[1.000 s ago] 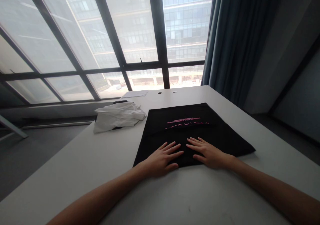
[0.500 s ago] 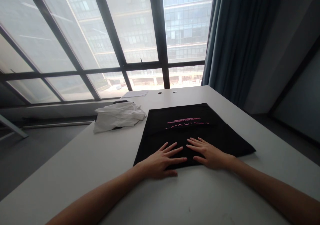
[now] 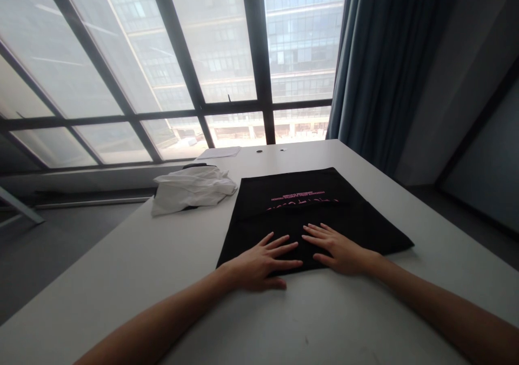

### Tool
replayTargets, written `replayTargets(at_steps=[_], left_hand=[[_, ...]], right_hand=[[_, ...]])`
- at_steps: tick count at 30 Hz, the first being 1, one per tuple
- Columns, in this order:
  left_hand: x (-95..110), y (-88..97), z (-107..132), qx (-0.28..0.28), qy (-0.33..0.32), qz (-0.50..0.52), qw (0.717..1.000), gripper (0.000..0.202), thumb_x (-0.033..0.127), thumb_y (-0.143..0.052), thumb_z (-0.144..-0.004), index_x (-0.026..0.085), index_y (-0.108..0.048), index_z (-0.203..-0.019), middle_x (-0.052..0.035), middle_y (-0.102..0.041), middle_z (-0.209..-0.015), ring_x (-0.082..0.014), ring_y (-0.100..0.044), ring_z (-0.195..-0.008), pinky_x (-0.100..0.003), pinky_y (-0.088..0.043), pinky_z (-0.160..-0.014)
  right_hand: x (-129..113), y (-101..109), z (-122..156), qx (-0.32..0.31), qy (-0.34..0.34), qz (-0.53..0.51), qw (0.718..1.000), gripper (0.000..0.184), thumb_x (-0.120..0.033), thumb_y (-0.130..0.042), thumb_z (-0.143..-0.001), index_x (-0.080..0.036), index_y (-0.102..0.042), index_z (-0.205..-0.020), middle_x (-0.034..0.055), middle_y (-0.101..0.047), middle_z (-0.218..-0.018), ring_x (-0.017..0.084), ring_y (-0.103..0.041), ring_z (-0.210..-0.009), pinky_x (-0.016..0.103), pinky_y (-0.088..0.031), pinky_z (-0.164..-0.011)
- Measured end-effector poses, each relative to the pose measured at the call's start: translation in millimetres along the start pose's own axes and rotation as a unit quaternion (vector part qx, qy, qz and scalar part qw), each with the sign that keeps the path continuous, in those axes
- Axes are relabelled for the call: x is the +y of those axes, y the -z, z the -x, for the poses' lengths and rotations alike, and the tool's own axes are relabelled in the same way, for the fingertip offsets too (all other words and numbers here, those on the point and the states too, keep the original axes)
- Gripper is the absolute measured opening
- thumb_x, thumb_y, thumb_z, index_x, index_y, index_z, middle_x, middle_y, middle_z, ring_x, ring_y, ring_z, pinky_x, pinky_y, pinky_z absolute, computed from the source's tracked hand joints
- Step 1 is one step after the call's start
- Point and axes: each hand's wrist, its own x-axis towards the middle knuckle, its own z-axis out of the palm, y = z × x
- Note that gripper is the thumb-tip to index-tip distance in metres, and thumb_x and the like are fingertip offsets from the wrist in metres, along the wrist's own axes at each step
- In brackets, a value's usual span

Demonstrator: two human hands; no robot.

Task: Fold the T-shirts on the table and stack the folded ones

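Note:
A black cloth piece (image 3: 324,219) with pink lettering lies flat on the white table (image 3: 194,267); it looks like a folded garment or a bag, and I cannot tell which. A crease runs across it through the lower line of print. My left hand (image 3: 261,262) rests palm down on its near edge, fingers spread, with the thumb out over the bare tabletop. Beside it, my right hand (image 3: 338,249) also lies palm down on the cloth near the same edge, fingers apart. Neither hand grips anything.
Left of the black cloth lies a crumpled white cloth (image 3: 192,189) with something dark under it. A flat white sheet (image 3: 219,152) sits at the far left corner. Behind the table are tall windows (image 3: 223,40), with a blue curtain (image 3: 377,73) at the right.
Almost nothing differs. My left hand has shifted very slightly on the cloth; my right hand stays in place.

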Motion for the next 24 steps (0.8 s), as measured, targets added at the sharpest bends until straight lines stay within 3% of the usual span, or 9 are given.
replayTargets(at_steps=[4, 9, 24], left_hand=[[7, 0.6, -1, 0.006, -0.006, -0.007, 1.000, 0.070, 0.059, -0.052, -0.098, 0.043, -0.021, -0.159, -0.0008, -0.017, -0.166, -0.0350, -0.013, -0.153, -0.064, -0.003, -0.121], [23, -3.0, -5, 0.015, -0.046, 0.013, 0.999, 0.083, 0.061, -0.047, -0.099, 0.029, -0.006, -0.163, -0.0061, -0.019, -0.166, -0.0308, -0.016, -0.153, -0.053, -0.005, -0.125], [25, -5.8, -7, 0.002, -0.053, 0.021, 0.998, 0.079, 0.059, -0.049, -0.099, 0.031, -0.012, -0.162, -0.0050, -0.025, -0.164, -0.0322, -0.019, -0.152, -0.054, -0.008, -0.124]], right_hand=[[0, 1, 0, -0.002, -0.001, -0.003, 1.000, 0.060, -0.047, -0.053, -0.098, -0.033, -0.037, -0.154, 0.0016, -0.023, -0.165, 0.026, -0.018, -0.153, 0.050, -0.010, -0.125], [-2, 2, 0, -0.006, -0.001, 0.010, 1.000, 0.060, -0.047, -0.053, -0.098, -0.032, -0.037, -0.154, 0.0020, -0.022, -0.165, 0.025, -0.018, -0.153, 0.050, -0.009, -0.126], [-2, 2, 2, -0.002, 0.000, 0.020, 1.000, 0.061, -0.046, -0.053, -0.098, -0.031, -0.037, -0.155, 0.0031, -0.023, -0.165, 0.024, -0.018, -0.153, 0.048, -0.010, -0.126]])
